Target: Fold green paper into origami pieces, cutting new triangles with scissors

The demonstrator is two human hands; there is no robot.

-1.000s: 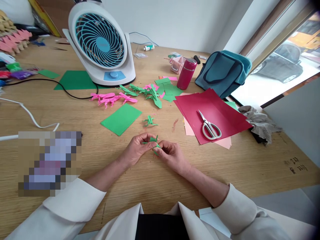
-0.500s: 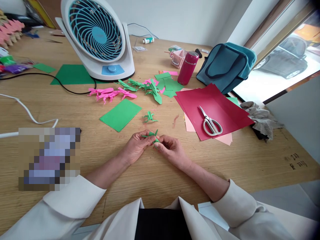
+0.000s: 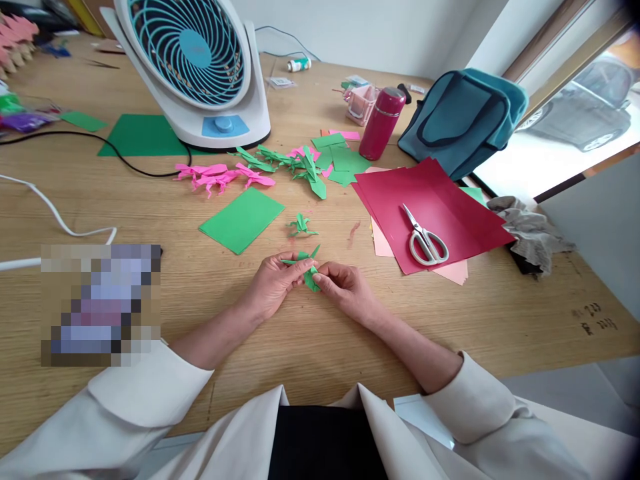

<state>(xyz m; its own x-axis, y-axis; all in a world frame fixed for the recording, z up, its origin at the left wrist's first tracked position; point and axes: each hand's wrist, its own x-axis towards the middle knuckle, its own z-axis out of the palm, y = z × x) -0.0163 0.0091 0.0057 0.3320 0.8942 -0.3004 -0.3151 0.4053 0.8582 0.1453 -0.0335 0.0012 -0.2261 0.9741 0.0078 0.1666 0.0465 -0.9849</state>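
Note:
Both of my hands meet over the wooden table (image 3: 310, 353) and pinch one small green folded paper figure (image 3: 306, 263). My left hand (image 3: 273, 283) grips its left side with closed fingers. My right hand (image 3: 345, 288) pinches its right side. A second small green folded figure (image 3: 301, 226) lies on the table just beyond them. A flat green paper sheet (image 3: 241, 218) lies to the left of it.
A row of pink (image 3: 220, 177) and green (image 3: 295, 165) folded figures lies farther back. A white and blue fan (image 3: 200, 67) stands behind them. Scissors (image 3: 425, 237) rest on red paper sheets (image 3: 430, 210) at right, near a red bottle (image 3: 381, 124) and teal bag (image 3: 463, 123).
My hands have stayed together on the green figure, with the fingers shifting slightly on it. The view has tilted a little, so everything sits slightly higher in the picture.

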